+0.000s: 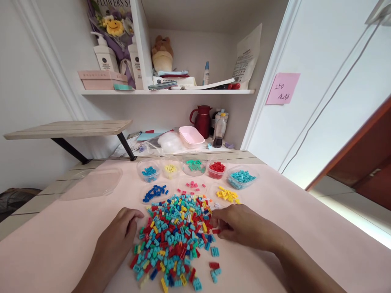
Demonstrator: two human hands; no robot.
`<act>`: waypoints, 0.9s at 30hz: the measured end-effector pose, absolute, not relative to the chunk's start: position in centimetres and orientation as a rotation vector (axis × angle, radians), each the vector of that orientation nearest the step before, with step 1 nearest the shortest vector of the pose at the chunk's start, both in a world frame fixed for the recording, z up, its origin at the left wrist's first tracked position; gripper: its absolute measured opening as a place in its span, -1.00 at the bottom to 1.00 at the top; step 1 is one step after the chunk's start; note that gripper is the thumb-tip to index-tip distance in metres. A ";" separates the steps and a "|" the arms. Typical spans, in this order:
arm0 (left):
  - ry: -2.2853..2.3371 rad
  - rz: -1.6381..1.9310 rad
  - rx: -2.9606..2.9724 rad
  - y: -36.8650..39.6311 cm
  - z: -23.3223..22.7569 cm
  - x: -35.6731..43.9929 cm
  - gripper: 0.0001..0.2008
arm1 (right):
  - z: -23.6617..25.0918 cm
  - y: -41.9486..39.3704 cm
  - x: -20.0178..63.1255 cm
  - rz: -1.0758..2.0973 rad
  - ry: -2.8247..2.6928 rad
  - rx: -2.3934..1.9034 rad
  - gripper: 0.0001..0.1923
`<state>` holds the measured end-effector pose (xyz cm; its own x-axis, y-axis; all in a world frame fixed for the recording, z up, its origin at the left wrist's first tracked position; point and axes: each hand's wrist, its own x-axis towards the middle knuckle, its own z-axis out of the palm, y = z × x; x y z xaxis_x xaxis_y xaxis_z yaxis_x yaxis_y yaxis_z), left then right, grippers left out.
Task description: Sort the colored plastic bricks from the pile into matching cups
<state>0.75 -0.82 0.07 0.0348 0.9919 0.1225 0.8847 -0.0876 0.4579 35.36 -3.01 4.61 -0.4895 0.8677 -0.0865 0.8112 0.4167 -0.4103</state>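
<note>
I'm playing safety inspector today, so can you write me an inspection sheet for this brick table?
Surface: pink cover over the tabletop.
Job's things: mixed pile of bricks; behind it, bricks grouped by colour, such as turquoise bricks and red bricks, in clear containers.
Clutter: loose bricks right of the pile; clear plastic lid or tray at the left.
Hands: left hand beside the pile, no brick seen in it; right hand at the pile's right edge, grip hidden.
Cables: a cord at the right; none seen on the pink cover.
Surroundings: red jug, pink tub, plush toy, pink note.
</note>
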 end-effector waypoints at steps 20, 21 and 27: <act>1.912 0.688 2.036 -0.4 0.3 0.8 -0.71 | 4.3 -1.7 35.5 0.458 -2.511 -1.454 -0.80; 1.909 0.700 2.037 -0.4 0.3 0.8 -0.71 | 4.6 -1.8 35.8 0.463 -2.489 -1.475 -0.81; 1.876 0.784 2.028 -0.5 0.0 0.8 -0.72 | 7.5 -2.3 37.2 0.597 -2.377 -1.539 -0.85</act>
<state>0.77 -0.53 -0.05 0.0153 0.9787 0.2049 0.8332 -0.1258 0.5384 37.19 -2.27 7.47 -0.4126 0.9108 -0.0152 0.8098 0.3591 -0.4640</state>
